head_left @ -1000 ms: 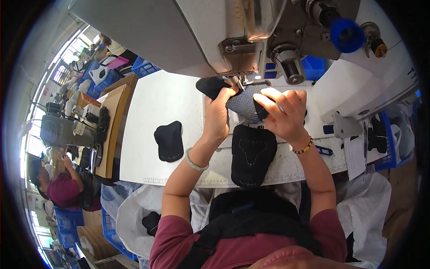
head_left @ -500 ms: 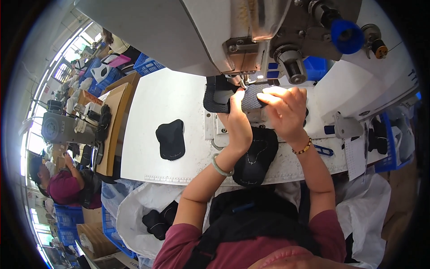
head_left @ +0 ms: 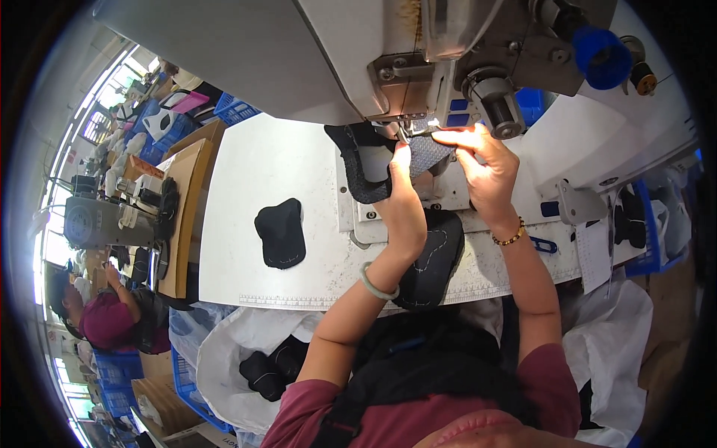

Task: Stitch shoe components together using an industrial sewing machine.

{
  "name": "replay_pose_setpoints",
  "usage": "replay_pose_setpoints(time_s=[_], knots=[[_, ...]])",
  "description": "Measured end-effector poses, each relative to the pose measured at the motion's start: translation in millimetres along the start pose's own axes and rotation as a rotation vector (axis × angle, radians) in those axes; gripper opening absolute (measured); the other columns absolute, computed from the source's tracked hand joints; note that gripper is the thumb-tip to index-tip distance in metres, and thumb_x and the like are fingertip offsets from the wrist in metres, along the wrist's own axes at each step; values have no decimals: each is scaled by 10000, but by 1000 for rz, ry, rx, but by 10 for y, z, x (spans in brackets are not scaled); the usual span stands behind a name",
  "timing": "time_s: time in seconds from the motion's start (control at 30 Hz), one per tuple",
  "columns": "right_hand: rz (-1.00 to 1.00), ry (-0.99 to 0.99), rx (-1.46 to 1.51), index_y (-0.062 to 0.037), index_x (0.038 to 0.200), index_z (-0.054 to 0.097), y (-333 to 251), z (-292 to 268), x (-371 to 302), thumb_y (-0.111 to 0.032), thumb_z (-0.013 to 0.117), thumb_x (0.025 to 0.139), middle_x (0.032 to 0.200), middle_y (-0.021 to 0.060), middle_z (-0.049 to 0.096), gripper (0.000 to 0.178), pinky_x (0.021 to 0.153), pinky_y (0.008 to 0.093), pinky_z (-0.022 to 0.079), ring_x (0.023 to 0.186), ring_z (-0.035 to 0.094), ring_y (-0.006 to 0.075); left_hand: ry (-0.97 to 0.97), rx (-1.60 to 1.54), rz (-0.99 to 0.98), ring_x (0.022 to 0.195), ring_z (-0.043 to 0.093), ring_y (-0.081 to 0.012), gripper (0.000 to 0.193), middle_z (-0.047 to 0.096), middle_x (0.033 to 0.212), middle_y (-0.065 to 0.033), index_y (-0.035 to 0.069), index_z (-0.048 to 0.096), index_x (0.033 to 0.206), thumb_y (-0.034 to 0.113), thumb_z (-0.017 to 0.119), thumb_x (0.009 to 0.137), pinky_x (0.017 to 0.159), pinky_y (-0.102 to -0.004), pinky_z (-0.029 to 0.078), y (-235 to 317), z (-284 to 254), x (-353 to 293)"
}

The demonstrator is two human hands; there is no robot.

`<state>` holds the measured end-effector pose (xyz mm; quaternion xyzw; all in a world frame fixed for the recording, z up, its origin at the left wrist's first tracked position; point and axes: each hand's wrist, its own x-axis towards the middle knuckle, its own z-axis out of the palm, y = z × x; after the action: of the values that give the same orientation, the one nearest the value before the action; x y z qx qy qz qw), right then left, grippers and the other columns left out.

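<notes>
One grey-and-black fabric piece (head_left: 429, 160) sits beneath the sewing machine (head_left: 254, 63). The left hand (head_left: 404, 216) pinches its near edge, thumb on top; the right hand (head_left: 491, 173) touches its right side, grip closure unclear. Two black pieces (head_left: 281, 235) lie on the white surface (head_left: 231, 201).

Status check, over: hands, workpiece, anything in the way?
Left hand gripping grey-and-black fabric; right hand at its right edge. Fabric under the sewing machine. Black panel near table edge, partly hidden by left arm.
</notes>
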<state>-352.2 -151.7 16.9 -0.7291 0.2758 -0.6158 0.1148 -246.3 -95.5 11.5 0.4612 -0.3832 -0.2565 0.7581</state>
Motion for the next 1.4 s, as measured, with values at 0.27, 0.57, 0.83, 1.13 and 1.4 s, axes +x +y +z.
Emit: replay_pose_setpoints(time_s=[0.27, 0.57, 0.83, 1.13, 1.4], knots=[[355, -83, 472, -17, 970, 690, 166, -14, -10, 111, 516, 817, 971, 54, 643, 264, 550, 177, 431, 665, 569, 51, -198, -672, -364, 976, 572, -187, 471, 617, 1022, -86, -5, 555, 1129, 413, 403, 971, 904, -306, 410, 104, -548, 296], [275, 118, 388, -18, 1039, 587, 288, 41, -80, 38, 546, 878, 1051, 50, 596, 176, 575, 183, 461, 660, 514, 35, -331, -336, -462, 771, 584, -105, 149, 614, 850, -22, 13, 610, 958, 57, 584, 818, 698, -242, 472, 126, -496, 480], [-363, 181, -235, -76, 961, 579, 203, -6, -91, 30, 638, 731, 1014, 44, 565, 261, 723, 301, 438, 787, 532, 184, -274, -402, -443, 779, 575, -98, 131, 609, 852, -16, 13, 610, 948, 46, 578, 825, 719, -239, 464, 88, -466, 405], [-497, -158, -185, -119, 1018, 593, 70, -26, -201, -14, 655, 636, 1082, 17, 595, 401, 893, 369, 413, 1029, 563, 221, -185, -282, -217, 833, 557, -96, 140, 608, 921, -24, 16, 608, 970, 86, 584, 851, 772, -234, 449, 244, -296, 148], [-503, -168, -151, -127, 942, 621, 44, -118, -57, 9, 634, 667, 1015, -11, 640, 308, 880, 369, 392, 968, 594, 179, -142, 490, 763, 1024, 509, -216, 378, 601, 988, -82, -27, 500, 1120, 74, 517, 756, 892, -338, 391, 107, -893, 310]])
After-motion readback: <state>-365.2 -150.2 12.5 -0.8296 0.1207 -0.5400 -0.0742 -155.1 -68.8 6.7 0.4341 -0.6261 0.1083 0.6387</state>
